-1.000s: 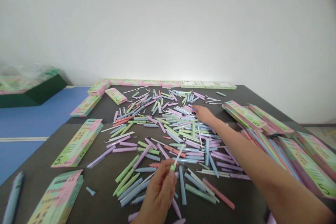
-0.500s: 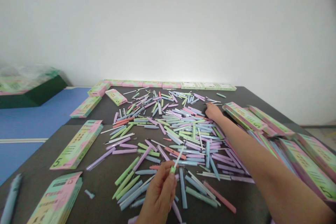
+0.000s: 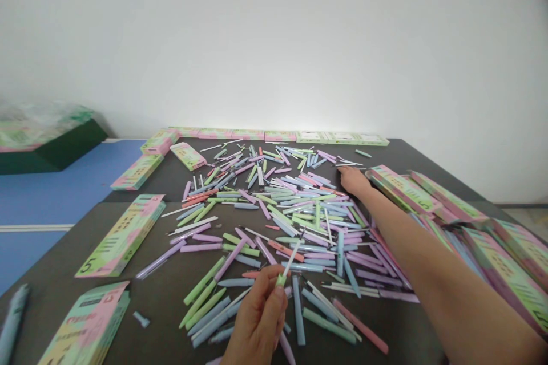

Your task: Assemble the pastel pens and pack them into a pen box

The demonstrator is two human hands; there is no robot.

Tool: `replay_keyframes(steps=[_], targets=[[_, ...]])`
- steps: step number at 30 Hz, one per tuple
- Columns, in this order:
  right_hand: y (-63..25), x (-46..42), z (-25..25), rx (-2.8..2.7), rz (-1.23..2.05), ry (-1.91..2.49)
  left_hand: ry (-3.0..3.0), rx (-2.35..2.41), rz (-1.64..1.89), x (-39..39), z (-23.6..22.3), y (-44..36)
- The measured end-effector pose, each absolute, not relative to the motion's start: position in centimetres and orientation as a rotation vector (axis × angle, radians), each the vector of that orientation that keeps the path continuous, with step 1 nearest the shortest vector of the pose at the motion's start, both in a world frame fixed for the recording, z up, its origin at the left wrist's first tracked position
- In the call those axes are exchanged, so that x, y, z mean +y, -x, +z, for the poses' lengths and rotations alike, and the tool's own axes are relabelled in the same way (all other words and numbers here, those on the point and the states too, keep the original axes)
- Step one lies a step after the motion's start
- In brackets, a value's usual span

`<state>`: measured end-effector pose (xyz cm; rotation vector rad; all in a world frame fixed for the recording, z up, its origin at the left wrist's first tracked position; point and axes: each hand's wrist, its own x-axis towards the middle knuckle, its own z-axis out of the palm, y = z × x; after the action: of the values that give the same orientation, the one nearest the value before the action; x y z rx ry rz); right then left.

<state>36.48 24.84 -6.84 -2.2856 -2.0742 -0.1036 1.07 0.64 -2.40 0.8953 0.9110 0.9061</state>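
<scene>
My left hand (image 3: 259,319) is low in the view, its fingers pinching a thin white stick with a green end (image 3: 286,265) over the loose pile. That pile of pastel pen parts (image 3: 274,222) covers the middle of the dark table (image 3: 149,296) in green, blue, lilac, pink and white. My right hand (image 3: 353,179) reaches across to the pile's far right edge, its fingertips by thin white sticks (image 3: 349,164). Whether those fingers hold anything cannot be seen.
Pink-and-green pen boxes (image 3: 122,236) lie left of the pile, with more stacked at right (image 3: 509,274) and a row along the far edge (image 3: 274,136). A blue surface (image 3: 55,199) and a dark green bin (image 3: 51,148) sit beyond the left edge.
My right hand has slid rightward and farther along the pile, towards the boxes at right. My left hand keeps the same stick. The whole view has shifted slightly.
</scene>
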Motion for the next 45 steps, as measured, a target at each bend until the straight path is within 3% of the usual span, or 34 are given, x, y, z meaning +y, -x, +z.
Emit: replay_keyframes(steps=[14,45], targets=[[-36.1,24.9,-5.2,-2.162,0.004,2.252,-0.911,0.915,0.907,0.6,-2.8,-0.9],[-25.5,16.9,-1.8,-2.161,0.212,1.818,-0.968,0.912,0.897,1.0,-2.6,-0.7]])
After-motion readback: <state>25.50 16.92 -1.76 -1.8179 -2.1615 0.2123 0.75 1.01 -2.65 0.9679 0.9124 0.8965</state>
